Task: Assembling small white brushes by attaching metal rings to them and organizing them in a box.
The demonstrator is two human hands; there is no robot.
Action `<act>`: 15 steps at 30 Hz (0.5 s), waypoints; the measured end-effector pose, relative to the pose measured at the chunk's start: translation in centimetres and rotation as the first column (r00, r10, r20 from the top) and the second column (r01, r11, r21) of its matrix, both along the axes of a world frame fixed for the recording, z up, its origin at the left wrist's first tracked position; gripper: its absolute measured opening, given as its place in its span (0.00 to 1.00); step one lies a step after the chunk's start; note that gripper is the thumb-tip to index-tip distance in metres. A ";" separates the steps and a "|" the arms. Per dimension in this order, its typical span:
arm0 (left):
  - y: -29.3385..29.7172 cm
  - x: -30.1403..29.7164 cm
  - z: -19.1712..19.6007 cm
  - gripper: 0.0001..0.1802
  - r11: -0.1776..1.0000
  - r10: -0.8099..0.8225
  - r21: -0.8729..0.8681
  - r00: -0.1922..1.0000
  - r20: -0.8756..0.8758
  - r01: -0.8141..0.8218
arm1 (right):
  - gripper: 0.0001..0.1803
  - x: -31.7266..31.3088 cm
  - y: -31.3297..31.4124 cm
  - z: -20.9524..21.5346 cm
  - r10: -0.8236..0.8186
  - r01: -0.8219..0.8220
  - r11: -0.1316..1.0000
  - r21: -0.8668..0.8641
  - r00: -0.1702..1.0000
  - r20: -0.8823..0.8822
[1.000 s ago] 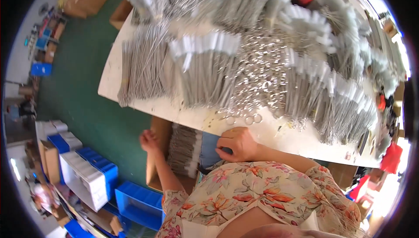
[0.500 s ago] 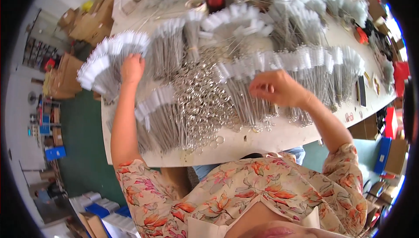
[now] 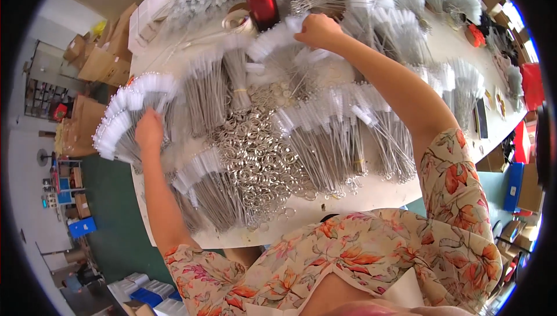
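Observation:
My left hand (image 3: 149, 130) is closed on the wire stems of a fanned bunch of white-bristled wire brushes (image 3: 116, 116) at the table's left. Farther off, my right hand (image 3: 320, 31) has its fingers curled together over a loose group of brushes (image 3: 272, 46); what lies between the fingertips is hidden. Between my arms, a heap of shiny metal rings (image 3: 255, 156) spreads over the white table (image 3: 301, 214). More brushes (image 3: 322, 124) lie in a row right of the rings, and a smaller bunch (image 3: 212, 185) lies left of them.
A red flask (image 3: 260, 0) with a metal lid stands at the back beside a roll of tape (image 3: 238, 21). More brush bundles (image 3: 400, 26) cover the far right. A dark flat object (image 3: 481, 119) lies near the right edge. Cardboard boxes (image 3: 110, 64) stand beyond the left edge.
My right hand has reached away from the near right row to the far middle brushes. My left hand stays at the left fan, and the view has shifted a little.

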State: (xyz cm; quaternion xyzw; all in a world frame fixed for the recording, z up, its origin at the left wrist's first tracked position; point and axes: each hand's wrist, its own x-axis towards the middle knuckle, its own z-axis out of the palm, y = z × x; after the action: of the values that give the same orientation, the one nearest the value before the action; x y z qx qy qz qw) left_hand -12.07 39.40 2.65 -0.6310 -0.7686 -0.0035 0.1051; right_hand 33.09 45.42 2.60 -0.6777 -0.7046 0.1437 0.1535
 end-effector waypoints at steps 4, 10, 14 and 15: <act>-1.0 3.9 0.3 0.14 0.994 -0.091 0.087 0.898 0.431 0.059 | 0.15 1.6 1.0 -1.9 -0.022 0.015 0.996 -0.087 0.997 -0.075; 1.5 8.4 -2.2 0.15 0.946 -0.322 0.212 0.763 0.560 0.244 | 0.16 0.3 -2.2 1.4 0.148 -0.221 0.951 -0.217 0.940 -0.306; 3.0 8.2 -4.5 0.11 0.936 -0.344 0.114 0.798 0.495 0.334 | 0.11 1.7 -5.9 6.0 0.319 -0.298 0.948 0.115 0.895 -0.313; 2.8 8.3 -4.3 0.10 0.941 -0.323 0.110 0.753 0.574 0.320 | 0.10 3.4 -6.5 6.5 0.404 -0.321 0.877 0.357 0.895 -0.188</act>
State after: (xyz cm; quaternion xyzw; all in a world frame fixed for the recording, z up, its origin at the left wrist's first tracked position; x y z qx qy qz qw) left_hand -3.76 42.22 -1.66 -0.7212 -0.6435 -0.2171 -0.1364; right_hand 36.44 38.95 9.14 -0.4745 -0.8075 0.1418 0.3204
